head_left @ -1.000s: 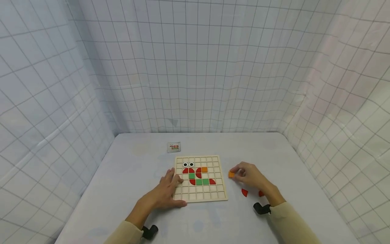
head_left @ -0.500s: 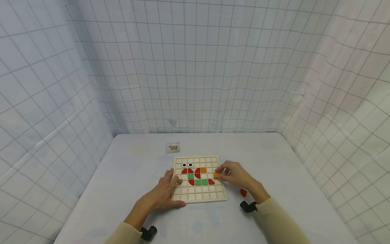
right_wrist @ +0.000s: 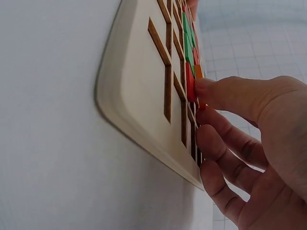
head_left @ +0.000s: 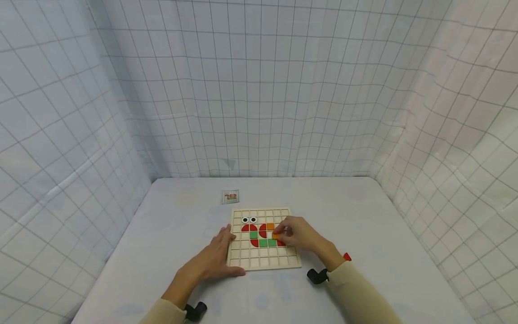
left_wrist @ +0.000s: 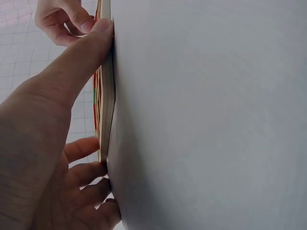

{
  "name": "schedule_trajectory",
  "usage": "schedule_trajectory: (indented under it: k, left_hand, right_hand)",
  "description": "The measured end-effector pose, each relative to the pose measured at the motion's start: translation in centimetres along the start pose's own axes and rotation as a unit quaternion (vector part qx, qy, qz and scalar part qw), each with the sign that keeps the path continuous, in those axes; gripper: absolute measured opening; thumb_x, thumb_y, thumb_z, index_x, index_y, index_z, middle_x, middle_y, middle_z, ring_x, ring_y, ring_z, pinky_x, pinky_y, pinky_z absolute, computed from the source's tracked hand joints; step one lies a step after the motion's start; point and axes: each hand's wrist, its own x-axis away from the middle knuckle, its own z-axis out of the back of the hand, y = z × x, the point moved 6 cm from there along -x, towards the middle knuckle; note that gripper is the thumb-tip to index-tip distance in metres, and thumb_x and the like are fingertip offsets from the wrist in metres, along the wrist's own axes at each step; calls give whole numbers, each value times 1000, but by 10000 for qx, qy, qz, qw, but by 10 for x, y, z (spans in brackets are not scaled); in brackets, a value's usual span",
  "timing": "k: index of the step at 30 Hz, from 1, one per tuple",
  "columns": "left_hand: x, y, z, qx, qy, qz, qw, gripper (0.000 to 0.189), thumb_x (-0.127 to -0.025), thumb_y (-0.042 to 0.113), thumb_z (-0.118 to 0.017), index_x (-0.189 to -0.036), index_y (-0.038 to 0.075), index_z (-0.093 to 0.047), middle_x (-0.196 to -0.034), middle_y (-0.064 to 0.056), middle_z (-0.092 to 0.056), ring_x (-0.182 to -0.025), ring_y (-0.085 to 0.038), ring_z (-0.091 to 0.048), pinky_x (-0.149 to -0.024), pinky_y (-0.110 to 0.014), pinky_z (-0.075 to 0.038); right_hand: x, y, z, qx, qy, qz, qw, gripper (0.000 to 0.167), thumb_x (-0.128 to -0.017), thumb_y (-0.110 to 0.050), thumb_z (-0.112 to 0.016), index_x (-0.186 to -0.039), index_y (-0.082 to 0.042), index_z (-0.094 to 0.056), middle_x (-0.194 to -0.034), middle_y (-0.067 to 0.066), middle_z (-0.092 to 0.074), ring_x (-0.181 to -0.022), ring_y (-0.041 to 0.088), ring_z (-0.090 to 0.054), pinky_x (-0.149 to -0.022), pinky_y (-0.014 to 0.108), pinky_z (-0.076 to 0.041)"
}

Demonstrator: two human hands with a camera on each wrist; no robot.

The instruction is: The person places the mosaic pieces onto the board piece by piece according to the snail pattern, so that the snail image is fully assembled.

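A wooden grid board [head_left: 264, 262] lies on the table, with red quarter-round tiles, green square tiles [head_left: 253, 235], an orange square and two eye tiles [head_left: 245, 220] in its cells. My left hand [head_left: 214, 256] rests at the board's near left corner. Its thumb lies along the near edge, and its other fingers reach the left edge, spread out. Between thumb and fingers, my right hand [head_left: 299, 234] pinches an orange square tile [head_left: 275, 236] over the right half of the board. In the right wrist view this orange tile [right_wrist: 198, 72] shows beside a red one [right_wrist: 190, 81].
A small picture card [head_left: 230, 196] lies behind the board. A loose red tile [head_left: 347, 256] shows next to the right forearm, which may hide more. White gridded curtains [head_left: 259, 112] enclose the table at the back and sides.
My right hand has carried the orange tile leftward from the table onto the board's right half. My left hand stays at the corner, its index finger drawn slightly back toward the edge.
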Motion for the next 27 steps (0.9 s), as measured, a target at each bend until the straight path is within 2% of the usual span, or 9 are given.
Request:
schedule_trajectory:
  k: [4,8,13,21,27]
  left_hand:
    - [4,0,2,-80,22,23,10000,140,-83,68,-101,-182,1,-28,-195,-23,-22,-182,-47,-24,-139,-69,-39]
    - [6,4,5,-188,-11,-102,9998,135,-84,67,-100,-180,-1,-34,-195,-23,-22,-181,-48,-26,-141,-69,-37]
    - [5,6,6,-282,-21,-175,9994,135,-85,67,-99,-181,-1,-33,-194,-24,-23,-181,-49,-26,-141,-69,-36]
    - [6,5,5,-251,-20,-164,9996,136,-85,67,-99,-181,-1,-32,-195,-24,-22,-181,-50,-25,-141,-69,-36]
    - [5,5,4,-185,-37,-175,9997,134,-86,66,-99,-181,-1,-32,-194,-25,-22,-181,-50,-24,-141,-70,-36]
  right_hand:
    - [-1,0,-2,43,34,-97,9999,14,-106,-10,-85,-119,-14,-90,-110,-3,-80,-84,6,-57,-74,21,-52]
    - [-2,-1,-2,60,77,-159,9998,14,-105,-10,-86,-117,-15,-91,-107,-4,-77,-85,9,-57,-74,22,-51]
    - [-3,-2,-4,124,56,-157,9998,14,-106,-12,-87,-118,-14,-92,-109,-2,-77,-86,9,-57,-74,23,-50]
    - [-8,-10,-6,261,37,-209,9994,14,-107,-10,-85,-118,-13,-93,-114,-1,-77,-98,11,-62,-83,25,-51]
    - [-14,-14,-9,457,66,-262,9986,13,-105,-9,-87,-116,-12,-94,-107,-1,-78,-88,11,-60,-77,25,-51]
